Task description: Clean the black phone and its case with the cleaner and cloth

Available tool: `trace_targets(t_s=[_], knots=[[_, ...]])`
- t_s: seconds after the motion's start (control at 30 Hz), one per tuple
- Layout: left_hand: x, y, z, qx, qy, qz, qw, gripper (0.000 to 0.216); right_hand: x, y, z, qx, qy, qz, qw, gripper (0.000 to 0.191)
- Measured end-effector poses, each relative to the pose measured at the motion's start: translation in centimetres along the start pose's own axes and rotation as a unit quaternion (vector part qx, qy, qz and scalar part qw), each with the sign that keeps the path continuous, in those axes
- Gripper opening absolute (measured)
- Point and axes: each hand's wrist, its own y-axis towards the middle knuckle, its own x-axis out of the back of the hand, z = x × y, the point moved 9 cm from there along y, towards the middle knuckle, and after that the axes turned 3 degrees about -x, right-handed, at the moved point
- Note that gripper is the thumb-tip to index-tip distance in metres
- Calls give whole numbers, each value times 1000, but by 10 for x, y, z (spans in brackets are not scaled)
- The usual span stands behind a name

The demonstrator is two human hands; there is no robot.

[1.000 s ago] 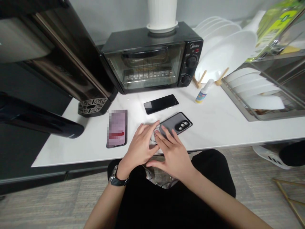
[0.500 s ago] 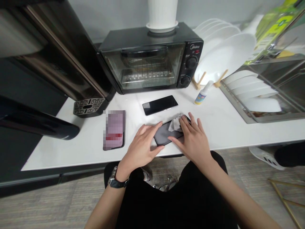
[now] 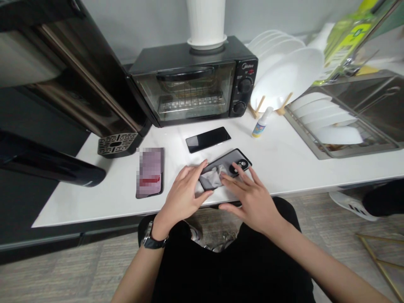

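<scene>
A grey phone case [image 3: 232, 158] with a black edge and a round camera ring lies on the white counter before me. My left hand [image 3: 186, 185] grips its left end between thumb and fingers. Pressed onto the case's lower left part is a crumpled white tissue [image 3: 212, 177]. Fingertips of my right hand [image 3: 252, 195] hold the tissue down, the other fingers spread over the camera end and the thumb apart. Behind the case lies a phone [image 3: 208, 139] with its dark screen up. Further left rests another phone [image 3: 150, 172], its screen blurred out.
A small spray bottle [image 3: 262, 123] stands at the right, before a rack of white plates [image 3: 284, 78]. At the back is a toaster oven [image 3: 194, 88] with a white pot [image 3: 206, 21] on top. A sink [image 3: 322, 151] holds bowls; a drink machine [image 3: 94, 75] stands left.
My right hand has slid the tissue left along the case, from the camera end to the other end, uncovering the camera ring. My left hand keeps its grip. The view has shifted slightly.
</scene>
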Motion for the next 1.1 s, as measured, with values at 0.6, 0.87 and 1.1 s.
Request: trace_targets(t_s=[0.6, 0.87, 1.1], knots=[[0, 5, 4, -18, -6, 12, 1000, 83, -30, 26, 55, -30, 69, -16, 997, 92], [0, 4, -5, -10, -2, 19, 1000, 78, 18, -4, -39, -41, -57, -32, 997, 69], [-1, 9, 0, -6, -13, 25, 1000, 80, -5, 31, -17, -91, -56, -65, 992, 97]])
